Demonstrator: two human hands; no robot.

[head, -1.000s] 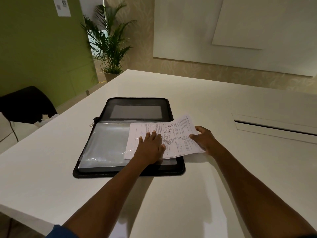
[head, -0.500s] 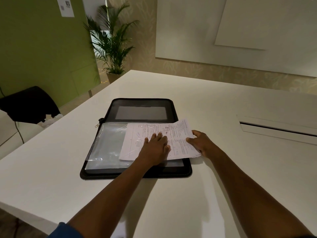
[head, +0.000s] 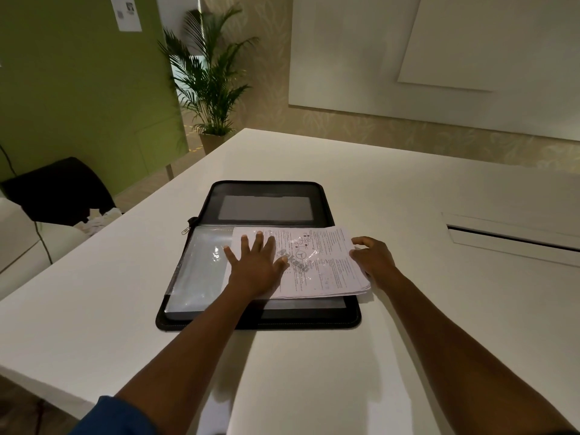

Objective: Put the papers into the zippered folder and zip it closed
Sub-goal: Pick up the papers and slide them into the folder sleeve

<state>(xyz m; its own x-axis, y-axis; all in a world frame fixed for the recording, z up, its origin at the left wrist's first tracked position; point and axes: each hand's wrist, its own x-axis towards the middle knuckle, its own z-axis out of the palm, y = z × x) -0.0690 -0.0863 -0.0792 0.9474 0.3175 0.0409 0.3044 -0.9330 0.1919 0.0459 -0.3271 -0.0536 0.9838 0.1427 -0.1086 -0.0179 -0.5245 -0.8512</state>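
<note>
Two hands are working at an open black folder (head: 342, 320) that is lying flat on the white table (head: 376, 372). The left hand (head: 255, 266) is pressing down flat, fingers spread wide and gripping nothing, partly on the papers (head: 326, 265) and partly on the clear plastic sleeve (head: 197, 268) covering the folder's near half. The right hand (head: 373, 257) is sitting at the papers' right edge, fingers loosely curled against the stack (whether it is pinching the sheets or only nudging them, I cannot tell from here). The papers are lying on the near half, skewed a little, their right corner hanging out past the folder's edge. They are printed with text and a small diagram, and a glossy film seems to be lying over part of them. The far half is showing a grey panel inside a black border. A zipper pull (head: 185, 230) is sticking out at the hinge on the left side, so the zip is standing undone. A potted palm (head: 210, 80) is standing beyond the table beside a green wall (head: 78, 89).
</note>
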